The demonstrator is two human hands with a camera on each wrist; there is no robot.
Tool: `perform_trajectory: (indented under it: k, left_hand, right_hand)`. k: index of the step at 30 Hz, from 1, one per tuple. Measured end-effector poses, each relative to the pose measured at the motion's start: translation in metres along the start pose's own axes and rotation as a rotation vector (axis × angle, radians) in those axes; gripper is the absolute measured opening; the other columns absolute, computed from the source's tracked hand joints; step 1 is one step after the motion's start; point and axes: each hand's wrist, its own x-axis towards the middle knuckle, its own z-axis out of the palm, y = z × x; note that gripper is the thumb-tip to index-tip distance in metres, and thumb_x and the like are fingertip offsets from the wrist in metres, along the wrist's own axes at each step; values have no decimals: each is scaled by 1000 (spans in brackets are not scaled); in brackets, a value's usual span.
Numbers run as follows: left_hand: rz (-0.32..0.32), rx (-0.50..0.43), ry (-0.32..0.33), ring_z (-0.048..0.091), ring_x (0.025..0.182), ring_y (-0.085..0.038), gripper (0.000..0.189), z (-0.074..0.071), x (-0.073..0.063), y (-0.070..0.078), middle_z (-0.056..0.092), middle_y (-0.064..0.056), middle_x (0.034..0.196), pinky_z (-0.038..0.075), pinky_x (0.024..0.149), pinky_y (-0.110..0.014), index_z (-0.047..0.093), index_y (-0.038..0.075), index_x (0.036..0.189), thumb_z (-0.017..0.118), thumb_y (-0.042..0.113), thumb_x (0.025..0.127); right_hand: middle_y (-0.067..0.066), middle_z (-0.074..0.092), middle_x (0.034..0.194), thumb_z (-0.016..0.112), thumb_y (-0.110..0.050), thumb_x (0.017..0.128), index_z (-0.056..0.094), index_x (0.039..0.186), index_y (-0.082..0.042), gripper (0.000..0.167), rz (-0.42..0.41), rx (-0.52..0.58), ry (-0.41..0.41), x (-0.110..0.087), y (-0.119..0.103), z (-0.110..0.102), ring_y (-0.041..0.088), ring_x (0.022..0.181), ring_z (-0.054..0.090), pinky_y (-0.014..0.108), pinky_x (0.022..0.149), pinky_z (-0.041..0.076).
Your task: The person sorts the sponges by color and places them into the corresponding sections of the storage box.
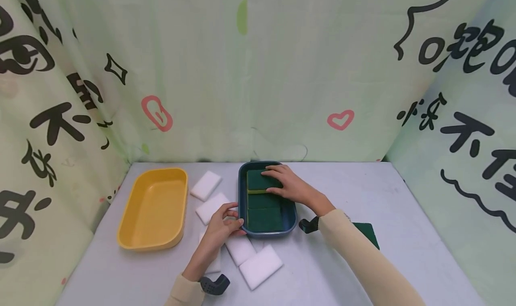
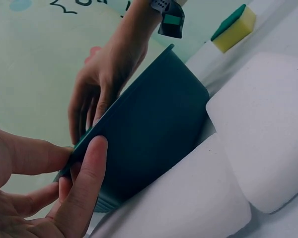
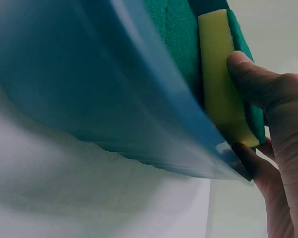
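A dark blue plastic basin point(image 1: 291, 217) stands mid-table with several green-and-yellow scouring sponges point(image 1: 264, 219) lying inside, green side up. My left hand point(image 1: 221, 227) pinches the basin's left rim, thumb and fingers on either side of it in the left wrist view. Over the basin's far part, my right hand point(image 1: 288, 185) reaches in from the right and holds the farthest sponge point(image 1: 255, 179). In the right wrist view, the thumb lies against that sponge's yellow edge point(image 3: 221, 74); other fingers are partly hidden beyond it.
Several white sponges point(image 1: 261, 266) lie to the left of and in front of the basin, some overlapped by my left arm. A yellow basin point(image 1: 153, 207) stands at the left. Another green-and-yellow sponge point(image 1: 367, 234) lies right, partly behind my right sleeve. A printed curtain point(image 1: 282, 73) surrounds the table.
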Motion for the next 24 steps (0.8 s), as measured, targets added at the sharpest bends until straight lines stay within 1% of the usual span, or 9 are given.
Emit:
perform_trajectory:
  k: [7,15,24]
  left_hand:
    - [-2,-6,0,66,80,-14,55,0,0,0,53,-12,111,66,75,-30,49,4,149,67,-2,97]
    - [-6,-4,-1,66,79,-14,55,1,0,0,53,-13,111,67,75,-31,49,4,149,67,-2,97]
    - [-4,18,-9,67,80,-13,56,1,1,0,53,-13,114,66,77,-30,47,3,150,67,0,98]
  right_hand:
    - [18,46,161,71,-33,99,54,151,-13,58,8,-25,-25,1,-2,0,40,149,39,59,123,40]
    - [17,45,162,70,-35,100,53,152,-14,59,15,-79,-41,-1,-3,-2,40,151,38,58,122,40]
    - [17,41,165,70,-37,100,49,156,-15,64,22,-75,-22,-5,-2,0,40,154,35,60,122,40]
